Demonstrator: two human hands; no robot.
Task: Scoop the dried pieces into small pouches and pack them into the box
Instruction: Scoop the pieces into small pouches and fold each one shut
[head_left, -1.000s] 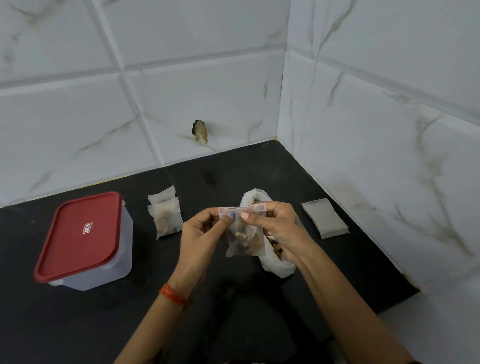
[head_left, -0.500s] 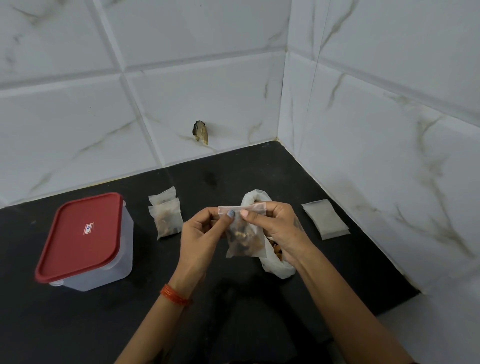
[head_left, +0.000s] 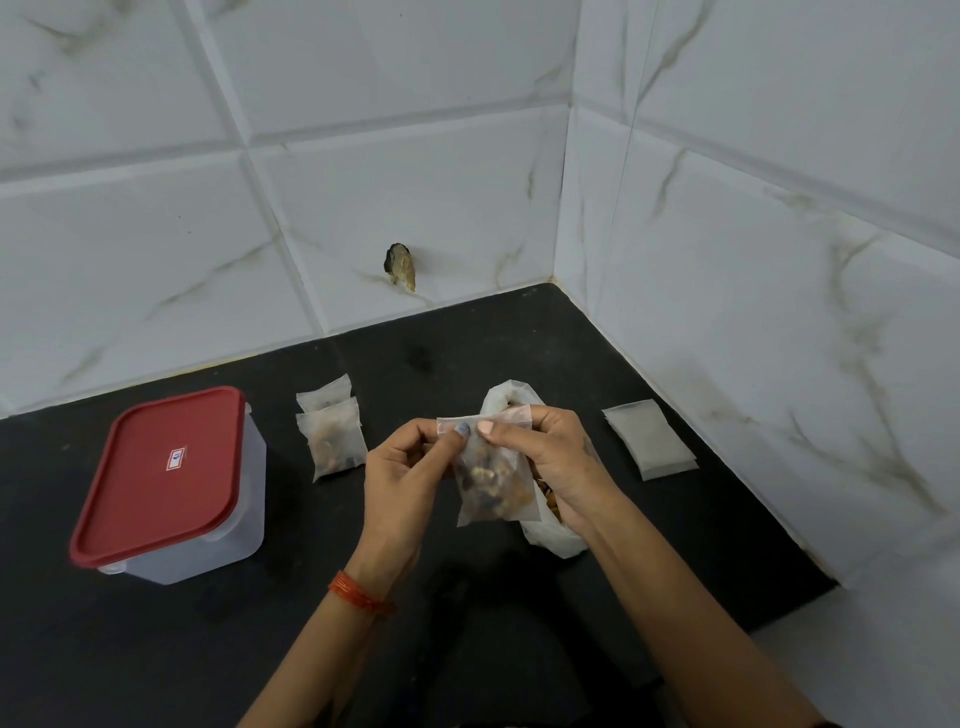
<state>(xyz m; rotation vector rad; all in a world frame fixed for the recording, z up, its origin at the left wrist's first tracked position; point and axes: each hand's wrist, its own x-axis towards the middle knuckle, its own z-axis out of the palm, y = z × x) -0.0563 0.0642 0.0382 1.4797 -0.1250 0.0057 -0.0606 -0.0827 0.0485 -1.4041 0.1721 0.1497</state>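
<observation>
A small translucent pouch (head_left: 493, 483) filled with brown dried pieces hangs in the air above the black counter. My left hand (head_left: 402, 467) and my right hand (head_left: 550, 457) both pinch its top edge, thumbs close together. Behind the pouch lies a white bag (head_left: 550, 535) of dried pieces, mostly hidden by my right hand. Two filled pouches (head_left: 332, 441) lie stacked on the counter to the left. The clear plastic box (head_left: 223, 530) with its red lid (head_left: 161, 473) on stands at the far left.
A stack of flat empty pouches (head_left: 649, 439) lies at the right by the tiled wall. Tiled walls meet in a corner behind the black counter (head_left: 208, 649). A small dark chipped hole (head_left: 400, 266) marks the back wall.
Almost nothing has moved. Both hands stay on the pouch's top edge, with the fingers shifting only slightly along it.
</observation>
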